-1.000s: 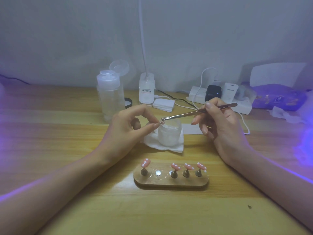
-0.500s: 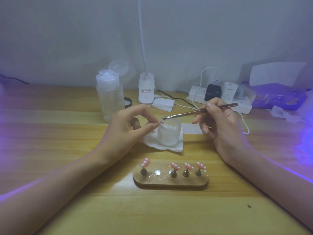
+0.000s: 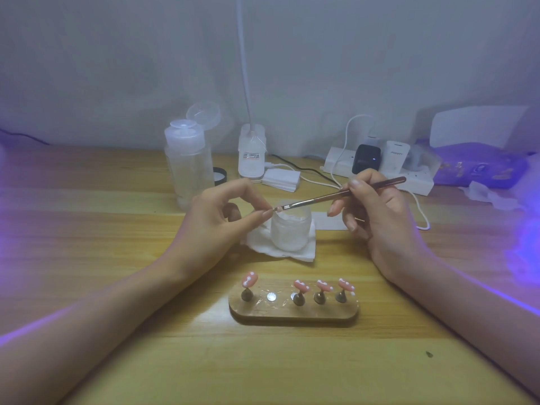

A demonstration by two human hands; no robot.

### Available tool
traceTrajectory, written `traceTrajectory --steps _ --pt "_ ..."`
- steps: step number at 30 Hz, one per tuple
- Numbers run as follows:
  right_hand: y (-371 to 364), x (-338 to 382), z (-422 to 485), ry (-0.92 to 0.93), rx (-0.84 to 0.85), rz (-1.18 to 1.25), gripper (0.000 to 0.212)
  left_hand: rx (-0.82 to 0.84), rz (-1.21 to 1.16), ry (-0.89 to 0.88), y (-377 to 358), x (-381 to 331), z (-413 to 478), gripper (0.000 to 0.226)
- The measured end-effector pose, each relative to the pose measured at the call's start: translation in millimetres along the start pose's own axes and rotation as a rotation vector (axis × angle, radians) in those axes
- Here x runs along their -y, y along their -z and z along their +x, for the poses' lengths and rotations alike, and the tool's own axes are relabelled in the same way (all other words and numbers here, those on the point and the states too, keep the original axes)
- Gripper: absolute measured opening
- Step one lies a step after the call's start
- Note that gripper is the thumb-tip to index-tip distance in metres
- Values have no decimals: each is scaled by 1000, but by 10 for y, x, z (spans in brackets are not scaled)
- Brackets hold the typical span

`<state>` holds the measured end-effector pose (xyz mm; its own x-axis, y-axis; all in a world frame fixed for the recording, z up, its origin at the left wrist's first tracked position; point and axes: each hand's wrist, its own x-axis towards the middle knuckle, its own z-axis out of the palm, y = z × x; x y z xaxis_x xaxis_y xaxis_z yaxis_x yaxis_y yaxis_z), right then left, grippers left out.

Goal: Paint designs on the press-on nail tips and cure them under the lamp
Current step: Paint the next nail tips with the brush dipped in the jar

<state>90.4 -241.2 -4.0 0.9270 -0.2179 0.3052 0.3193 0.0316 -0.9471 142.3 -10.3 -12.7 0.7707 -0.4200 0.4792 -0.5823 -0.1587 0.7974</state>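
Note:
My left hand point(image 3: 222, 217) pinches a small pink nail tip point(image 3: 277, 209) between thumb and forefinger above a frosted jar point(image 3: 290, 230). In my right hand point(image 3: 377, 211) is a thin nail brush point(image 3: 336, 196), held like a pen, its bristles touching the pinched tip. In front of me a wooden holder point(image 3: 293, 312) carries several pink nail tips with white dots point(image 3: 301, 285) on small metal stands; one magnet spot on it is bare. The stem of a white lamp point(image 3: 251, 153) rises at the back.
The jar stands on a folded white tissue point(image 3: 304, 252). Behind are a clear pump bottle point(image 3: 188, 165) with its lid flipped up, a black-rimmed lid point(image 3: 219, 174), a white power strip point(image 3: 415, 178) with plugs and cables, and a purple packet point(image 3: 479, 168).
The brush tip has moved slightly left and down onto the nail tip pinched in my left hand. Both hands otherwise stay in place.

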Motion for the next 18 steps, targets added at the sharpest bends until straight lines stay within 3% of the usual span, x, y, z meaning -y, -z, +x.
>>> traceTrajectory --steps 18 --pt "-14 10 -6 9 -22 -9 24 -10 -15 66 -18 -54 -11 15"
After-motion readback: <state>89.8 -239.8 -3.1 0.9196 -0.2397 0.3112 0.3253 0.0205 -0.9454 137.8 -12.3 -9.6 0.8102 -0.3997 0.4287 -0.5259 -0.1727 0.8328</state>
